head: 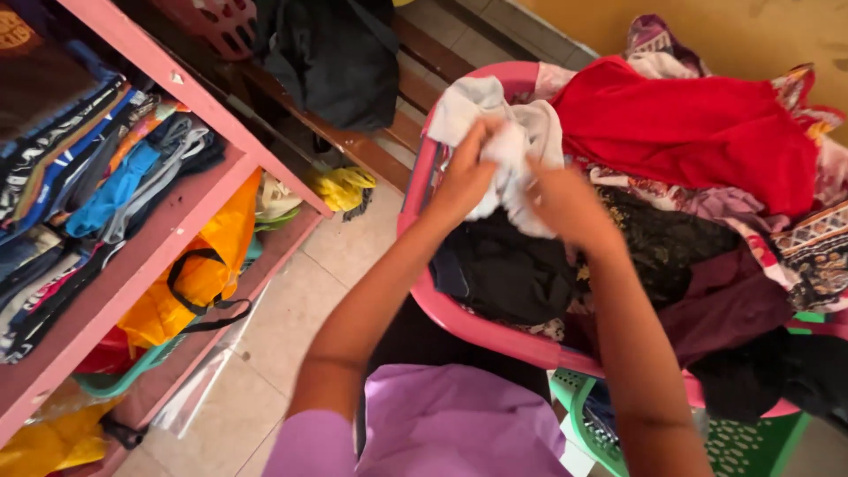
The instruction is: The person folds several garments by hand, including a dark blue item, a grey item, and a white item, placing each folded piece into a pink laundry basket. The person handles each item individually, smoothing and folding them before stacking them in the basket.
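We grip a crumpled white cloth (517, 146) with both hands: left hand (465, 177) clenched on its left part, right hand (565, 205) grasping its right. It is bunched, no clear long axis, above the pink laundry basket (424, 177). Right of our right hand lies a red garment (698, 128); an orange bag (199, 265) sits on the shelf far left of our left hand.

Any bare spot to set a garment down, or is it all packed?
Free: tiled floor between the pink shelf and the pink basket. Crowded: the basket is heaped with clothes, where both the left hand and right hand grip a white cloth; the shelf's top tier is full of folded clothes.
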